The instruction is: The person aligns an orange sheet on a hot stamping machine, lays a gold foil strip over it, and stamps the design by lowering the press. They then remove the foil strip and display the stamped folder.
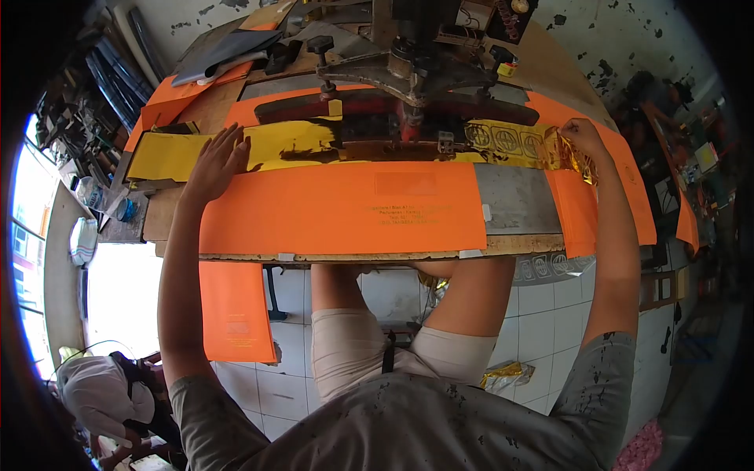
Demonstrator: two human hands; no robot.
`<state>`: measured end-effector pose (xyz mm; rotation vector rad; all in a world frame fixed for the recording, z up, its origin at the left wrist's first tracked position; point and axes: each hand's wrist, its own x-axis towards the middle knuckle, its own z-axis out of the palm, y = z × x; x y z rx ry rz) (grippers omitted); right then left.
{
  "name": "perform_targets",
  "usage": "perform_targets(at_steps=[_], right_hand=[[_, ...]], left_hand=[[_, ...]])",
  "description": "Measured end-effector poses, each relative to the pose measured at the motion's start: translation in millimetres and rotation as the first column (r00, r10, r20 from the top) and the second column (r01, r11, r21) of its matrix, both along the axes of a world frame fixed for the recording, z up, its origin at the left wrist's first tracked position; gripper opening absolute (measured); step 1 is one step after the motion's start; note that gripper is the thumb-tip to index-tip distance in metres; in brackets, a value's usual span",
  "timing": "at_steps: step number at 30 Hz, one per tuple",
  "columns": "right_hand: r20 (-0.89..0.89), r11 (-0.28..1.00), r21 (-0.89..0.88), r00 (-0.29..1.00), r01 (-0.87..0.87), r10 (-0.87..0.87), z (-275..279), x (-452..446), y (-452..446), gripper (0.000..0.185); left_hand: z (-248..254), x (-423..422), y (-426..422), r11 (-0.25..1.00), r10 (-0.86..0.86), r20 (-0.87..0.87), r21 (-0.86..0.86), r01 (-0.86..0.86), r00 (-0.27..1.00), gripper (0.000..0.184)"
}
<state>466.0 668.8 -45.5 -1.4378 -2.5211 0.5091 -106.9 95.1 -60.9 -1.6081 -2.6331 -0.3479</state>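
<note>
A strip of gold foil (302, 143) runs sideways under the head of a hot stamping press (404, 98). My left hand (218, 163) rests on the strip's left part with its fingers stretched out. My right hand (583, 136) is closed on the crumpled right end of the foil (567, 153). Round emblem outlines show in the used foil left of that hand. In front of the press lies an orange sheet (314, 208) with small gold printed lines at its right. What lies beneath the press head is hidden.
More orange sheets (577, 216) lie at the right, and another orange sheet (236, 314) hangs below the table's front edge. Grey sheets (228, 56) are piled at the back left. Foil scraps (506, 377) lie on the tiled floor. Another person (110, 392) is at the lower left.
</note>
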Motion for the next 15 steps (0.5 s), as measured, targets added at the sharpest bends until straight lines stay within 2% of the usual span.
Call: perform_targets(at_steps=[6, 12, 15], right_hand=[[-0.089, 0.998, 0.026, 0.994, -0.055, 0.057, -10.5, 2.1, 5.5, 0.025], [-0.025, 0.999, -0.014, 0.999, 0.038, -0.039, -7.1, 0.7, 1.0, 0.029], [-0.047, 0.986, 0.147, 0.995, -0.077, 0.084, -14.7, 4.6, -0.5, 0.034]], left_hand=[[-1.3, 1.0, -0.9, 1.000, 0.003, 0.006, 0.013, -0.003, 1.000, 0.067], [-1.6, -0.3, -7.5, 0.998, 0.017, 0.049, 0.060, -0.020, 0.999, 0.066], [1.0, 2.8, -24.4, 0.993, 0.030, 0.022, 0.115, -0.033, 0.999, 0.063]])
